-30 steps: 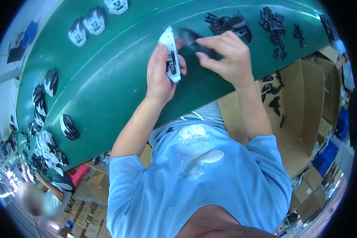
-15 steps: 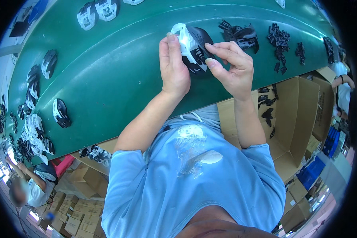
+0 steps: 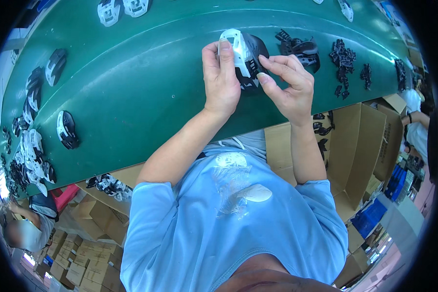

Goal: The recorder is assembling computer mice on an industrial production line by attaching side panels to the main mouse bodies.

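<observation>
Over the green table I hold a plastic shell (image 3: 239, 48) shaped like a computer mouse, with a white frame and black parts. My left hand (image 3: 221, 82) grips its left side, the thumb lying along the white frame and the fingers behind. On its right is a curved black cover (image 3: 256, 45), lying against the white frame. The fingertips of my right hand (image 3: 293, 86) press on the right edge of the shell, thumb below and index finger above. My left palm hides part of the shell's lower left side.
Black plastic parts (image 3: 301, 51) and small black pieces (image 3: 343, 58) lie to the right on the green table (image 3: 141, 107). One finished-looking shell (image 3: 67, 130) and a pile of shells (image 3: 31, 153) are at left. An open cardboard box (image 3: 357, 146) stands below the table edge.
Both hands and the shell sit slightly further right in the picture. The black cover now lies closer against the white frame. The whole view has shifted a little.
</observation>
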A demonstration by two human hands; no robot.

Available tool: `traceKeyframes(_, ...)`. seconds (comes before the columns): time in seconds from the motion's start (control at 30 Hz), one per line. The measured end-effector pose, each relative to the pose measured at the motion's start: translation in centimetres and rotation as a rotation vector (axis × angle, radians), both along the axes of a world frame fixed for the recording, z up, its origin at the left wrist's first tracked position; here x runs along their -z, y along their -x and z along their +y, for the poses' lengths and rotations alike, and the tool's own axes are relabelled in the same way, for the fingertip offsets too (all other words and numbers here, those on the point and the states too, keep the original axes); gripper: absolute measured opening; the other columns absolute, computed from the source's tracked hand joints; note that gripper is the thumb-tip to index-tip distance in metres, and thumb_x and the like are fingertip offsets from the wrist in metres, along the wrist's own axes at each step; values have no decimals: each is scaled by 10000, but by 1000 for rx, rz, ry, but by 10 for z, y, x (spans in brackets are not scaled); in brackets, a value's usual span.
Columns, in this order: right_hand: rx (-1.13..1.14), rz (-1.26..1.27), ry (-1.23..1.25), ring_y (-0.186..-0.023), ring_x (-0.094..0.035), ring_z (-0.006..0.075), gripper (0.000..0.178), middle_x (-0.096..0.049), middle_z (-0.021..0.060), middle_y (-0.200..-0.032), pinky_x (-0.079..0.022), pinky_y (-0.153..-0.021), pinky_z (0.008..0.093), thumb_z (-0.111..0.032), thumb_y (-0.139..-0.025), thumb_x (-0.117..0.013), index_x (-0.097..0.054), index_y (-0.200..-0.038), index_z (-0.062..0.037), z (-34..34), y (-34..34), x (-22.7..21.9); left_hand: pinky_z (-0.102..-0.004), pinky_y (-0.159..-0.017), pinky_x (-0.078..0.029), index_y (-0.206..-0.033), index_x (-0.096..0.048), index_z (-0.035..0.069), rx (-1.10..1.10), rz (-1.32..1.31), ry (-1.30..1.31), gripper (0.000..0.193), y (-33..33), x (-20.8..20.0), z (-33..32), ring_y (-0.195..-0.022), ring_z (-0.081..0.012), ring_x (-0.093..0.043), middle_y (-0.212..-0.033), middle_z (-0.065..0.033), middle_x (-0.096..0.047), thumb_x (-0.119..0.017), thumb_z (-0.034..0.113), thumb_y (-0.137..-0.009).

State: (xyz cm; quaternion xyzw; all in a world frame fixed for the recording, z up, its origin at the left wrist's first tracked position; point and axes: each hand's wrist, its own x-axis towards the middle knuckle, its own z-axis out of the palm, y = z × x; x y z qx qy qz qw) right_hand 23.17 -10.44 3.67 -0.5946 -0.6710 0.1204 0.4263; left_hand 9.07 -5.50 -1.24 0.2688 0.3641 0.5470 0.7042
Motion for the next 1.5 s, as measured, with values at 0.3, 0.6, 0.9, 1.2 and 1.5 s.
traceKeyframes(0.3, 51, 8, 29, -821, -672, 214, 332, -758, 97, -931, -529, -720, 323, -94, -746, -846, -821, -1076, -74, -3, 6, -10, -268, -866, -488, -1227, -491, 71, 33, 122, -66, 361, 2, 1, 3, -980, -86, -560, -1100, -32, -597, -517, 412, -1111)
traceKeyframes(0.6, 27, -7, -27, -920, -628, 261, 397, -724, 102, -1050, -520, -814, 358, -149, -779, -868, -793, -1158, -60, -7, 12, 27, -274, -792, -514, -1241, -438, 18, 15, 65, 87, 472, -5, -2, -3, -933, -107, -580, -1082, -85, -603, -505, 465, -1104)
traceKeyframes(0.9, -42, -66, 93, -1051, -636, 363, 813, -696, 178, -1178, -513, -943, 429, -330, -649, -915, -618, -1319, 23, -9, 18, 39, -458, -1175, -358, -1530, -367, 1, 381, 91, 8, 573, 59, -6, -20, -1386, -286, -476, -1495, -151, -482, -395, 415, -1135)
traceKeyframes(1.2, 19, -138, 127, -1002, -596, 334, 661, -642, 138, -1087, -541, -891, 421, -238, -629, -887, -649, -1199, -1, -17, 21, 57, -468, -844, -468, -1142, -648, 13, 488, 1163, -1457, 496, 44, 5, 54, -936, -380, -578, -1041, -166, -637, -809, 360, -827)
traceKeyframes(1.5, 32, -34, 83, -944, -663, 316, 540, -697, 120, -1011, -550, -864, 426, -320, -714, -863, -707, -1136, -22, -20, 14, 65, -450, -717, -448, -960, -659, 35, 465, 1215, -1491, 420, 34, 11, 60, -783, -338, -548, -879, -124, -611, -800, 414, -847)
